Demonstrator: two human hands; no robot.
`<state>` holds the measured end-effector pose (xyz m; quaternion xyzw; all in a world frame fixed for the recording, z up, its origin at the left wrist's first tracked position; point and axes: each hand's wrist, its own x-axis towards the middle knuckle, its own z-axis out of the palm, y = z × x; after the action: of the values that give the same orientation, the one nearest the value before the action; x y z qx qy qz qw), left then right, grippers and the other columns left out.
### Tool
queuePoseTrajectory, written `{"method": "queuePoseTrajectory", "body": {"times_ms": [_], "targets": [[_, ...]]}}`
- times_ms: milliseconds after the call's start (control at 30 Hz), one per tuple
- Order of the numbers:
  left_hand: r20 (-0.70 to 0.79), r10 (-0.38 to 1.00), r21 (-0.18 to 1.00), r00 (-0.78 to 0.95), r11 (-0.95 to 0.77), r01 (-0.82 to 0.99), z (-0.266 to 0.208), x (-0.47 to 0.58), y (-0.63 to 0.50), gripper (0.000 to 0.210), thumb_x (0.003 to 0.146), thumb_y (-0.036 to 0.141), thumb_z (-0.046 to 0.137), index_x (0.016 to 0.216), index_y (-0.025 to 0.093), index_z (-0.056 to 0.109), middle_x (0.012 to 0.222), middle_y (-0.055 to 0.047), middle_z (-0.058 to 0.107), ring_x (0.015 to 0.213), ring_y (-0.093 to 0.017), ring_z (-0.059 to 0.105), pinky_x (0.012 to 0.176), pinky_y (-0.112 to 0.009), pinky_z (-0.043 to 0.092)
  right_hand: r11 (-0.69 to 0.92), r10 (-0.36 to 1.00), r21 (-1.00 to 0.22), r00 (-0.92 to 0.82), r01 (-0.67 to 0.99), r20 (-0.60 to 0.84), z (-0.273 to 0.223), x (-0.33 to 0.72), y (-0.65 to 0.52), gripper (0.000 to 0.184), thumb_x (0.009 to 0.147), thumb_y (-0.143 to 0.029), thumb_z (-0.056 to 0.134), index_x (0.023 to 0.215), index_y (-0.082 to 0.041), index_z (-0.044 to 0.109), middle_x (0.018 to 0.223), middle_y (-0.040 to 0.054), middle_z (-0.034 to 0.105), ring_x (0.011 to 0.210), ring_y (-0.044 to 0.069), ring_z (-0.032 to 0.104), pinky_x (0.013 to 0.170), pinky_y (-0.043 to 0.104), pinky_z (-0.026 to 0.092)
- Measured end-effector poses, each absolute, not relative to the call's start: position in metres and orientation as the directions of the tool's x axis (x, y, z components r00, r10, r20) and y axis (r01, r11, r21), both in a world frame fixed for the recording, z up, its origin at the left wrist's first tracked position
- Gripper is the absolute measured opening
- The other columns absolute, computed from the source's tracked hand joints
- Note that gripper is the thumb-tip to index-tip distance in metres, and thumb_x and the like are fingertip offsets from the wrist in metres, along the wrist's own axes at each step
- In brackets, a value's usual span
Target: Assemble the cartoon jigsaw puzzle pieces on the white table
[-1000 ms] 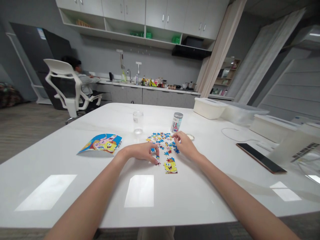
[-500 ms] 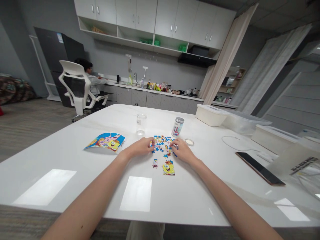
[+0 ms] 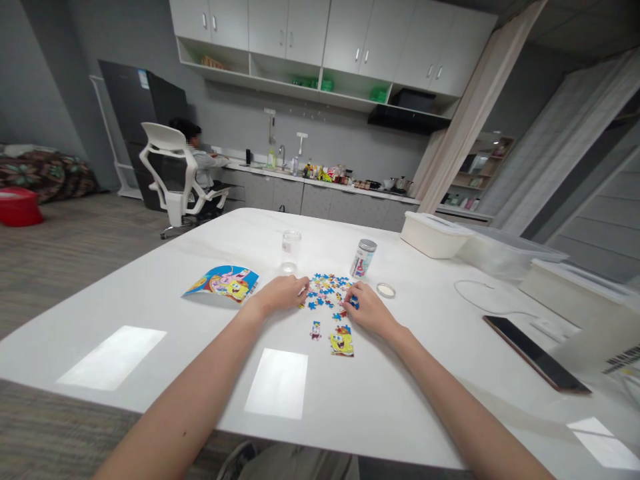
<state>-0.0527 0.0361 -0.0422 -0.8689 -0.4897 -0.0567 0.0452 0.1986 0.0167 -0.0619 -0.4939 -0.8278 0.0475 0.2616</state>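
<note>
While loose puzzle pieces [image 3: 327,285] are lying in a pile near the middle of the white table [image 3: 390,400], the left hand [image 3: 284,294] is sitting at the pile's left edge with its fingers bent, and whether they are gripping a piece I cannot tell. The right hand [image 3: 369,309] is bending its fingers over the pile's right edge, partly hiding some blue pieces; whether it is pinching one is also unclear. Nearer the person, a joined yellow section [image 3: 341,343] is lying flat, and a small pink-and-blue section [image 3: 315,331] is lying apart, just to its left. A clear jar [image 3: 291,252] is standing just beyond the left hand, and a printed can [image 3: 363,259] is standing just beyond the right, both bounding the pile's far side. A round lid [image 3: 386,290] is lying beside the right hand, while a curved picture sheet [image 3: 223,283] is lying left of the other. Farther right, a phone [image 3: 536,353], a cable [image 3: 506,313], a white box [image 3: 434,235] and a clear bin [image 3: 507,253] are occupying the table. In the background, another person [image 3: 204,167] is sitting in a white chair [image 3: 175,203].
</note>
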Motion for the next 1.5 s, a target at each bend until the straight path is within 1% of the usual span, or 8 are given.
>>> {"method": "queuePoseTrajectory", "body": {"times_ms": [200, 400, 567, 733, 900, 1067, 1333, 1500], "targets": [[0.131, 0.864, 0.042, 0.486, -0.494, 0.868, -0.043, -0.056, 0.035, 0.029, 0.089, 0.024, 0.046, 0.113, 0.019, 0.061, 0.092, -0.011, 0.071, 0.087, -0.024, 0.068, 0.071, -0.031, 0.047, 0.495, 0.858, -0.390, -0.364, 0.776, 0.363, -0.068, 0.199, 0.021, 0.010, 0.083, -0.024, 0.062, 0.076, -0.018, 0.062, 0.091, 0.0062, 0.059, 0.092, 0.020, 0.055, 0.087, 0.034, 0.042], [0.120, 0.885, 0.076, 0.449, -0.459, 0.885, -0.038, -0.052, 0.029, 0.033, 0.090, 0.027, 0.043, 0.116, 0.017, 0.062, 0.096, -0.013, 0.071, 0.093, -0.025, 0.067, 0.076, -0.031, 0.047, 0.477, 0.870, -0.432, -0.342, 0.765, 0.356, -0.069, 0.196, 0.021, 0.005, 0.083, -0.018, 0.061, 0.081, -0.018, 0.066, 0.094, 0.0063, 0.060, 0.096, 0.020, 0.055, 0.091, 0.035, 0.041], [0.089, 0.882, 0.083, 0.464, -0.470, 0.879, -0.037, -0.052, 0.031, 0.035, 0.091, 0.028, 0.042, 0.115, 0.019, 0.065, 0.097, -0.014, 0.071, 0.092, -0.026, 0.067, 0.076, -0.033, 0.047, 0.464, 0.880, -0.442, -0.338, 0.768, 0.334, -0.066, 0.194, 0.019, 0.005, 0.080, -0.015, 0.062, 0.078, -0.017, 0.066, 0.094, 0.0068, 0.059, 0.095, 0.020, 0.055, 0.091, 0.035, 0.041], [0.099, 0.871, 0.090, 0.481, -0.489, 0.868, -0.040, -0.053, 0.031, 0.032, 0.091, 0.029, 0.043, 0.114, 0.021, 0.064, 0.091, -0.011, 0.072, 0.087, -0.025, 0.067, 0.072, -0.032, 0.047, 0.464, 0.880, -0.456, -0.334, 0.759, 0.338, -0.063, 0.192, 0.015, 0.006, 0.080, -0.012, 0.062, 0.076, -0.017, 0.063, 0.092, 0.0064, 0.059, 0.093, 0.020, 0.055, 0.088, 0.035, 0.042], [0.121, 0.889, 0.074, 0.441, -0.452, 0.889, -0.043, -0.053, 0.033, 0.036, 0.092, 0.031, 0.042, 0.120, 0.017, 0.059, 0.094, -0.014, 0.071, 0.090, -0.027, 0.067, 0.075, -0.034, 0.047, 0.461, 0.878, -0.467, -0.313, 0.754, 0.362, -0.062, 0.191, 0.015, 0.007, 0.080, -0.017, 0.065, 0.076, -0.018, 0.060, 0.089, 0.0052, 0.059, 0.090, 0.020, 0.055, 0.085, 0.035, 0.042], [0.078, 0.909, 0.102, 0.410, -0.417, 0.903, -0.043, -0.051, 0.037, 0.034, 0.090, 0.032, 0.042, 0.110, 0.017, 0.065, 0.094, -0.014, 0.071, 0.092, -0.027, 0.067, 0.076, -0.033, 0.047, 0.472, 0.873, -0.474, -0.318, 0.744, 0.370, -0.062, 0.190, 0.014, 0.009, 0.080, -0.018, 0.066, 0.075, -0.018, 0.058, 0.087, 0.0039, 0.059, 0.085, 0.018, 0.055, 0.080, 0.032, 0.042], [0.111, 0.911, 0.133, 0.397, -0.410, 0.903, -0.042, -0.052, 0.034, 0.029, 0.088, 0.032, 0.044, 0.108, 0.019, 0.062, 0.088, -0.010, 0.070, 0.084, -0.025, 0.067, 0.073, -0.032, 0.047, 0.524, 0.842, -0.453, -0.359, 0.721, 0.404, -0.060, 0.185, 0.009, 0.007, 0.079, -0.015, 0.062, 0.075, -0.019, 0.059, 0.083, 0.0028, 0.062, 0.080, 0.017, 0.055, 0.077, 0.030, 0.041], [0.101, 0.916, 0.137, 0.388, -0.399, 0.906, -0.041, -0.051, 0.033, 0.026, 0.088, 0.032, 0.044, 0.103, 0.020, 0.061, 0.085, -0.009, 0.070, 0.084, -0.025, 0.066, 0.072, -0.031, 0.046, 0.497, 0.859, -0.482, -0.327, 0.722, 0.395, -0.058, 0.182, 0.007, 0.007, 0.078, -0.014, 0.061, 0.074, -0.019, 0.060, 0.079, 0.0021, 0.065, 0.076, 0.016, 0.055, 0.074, 0.029, 0.040]]}}
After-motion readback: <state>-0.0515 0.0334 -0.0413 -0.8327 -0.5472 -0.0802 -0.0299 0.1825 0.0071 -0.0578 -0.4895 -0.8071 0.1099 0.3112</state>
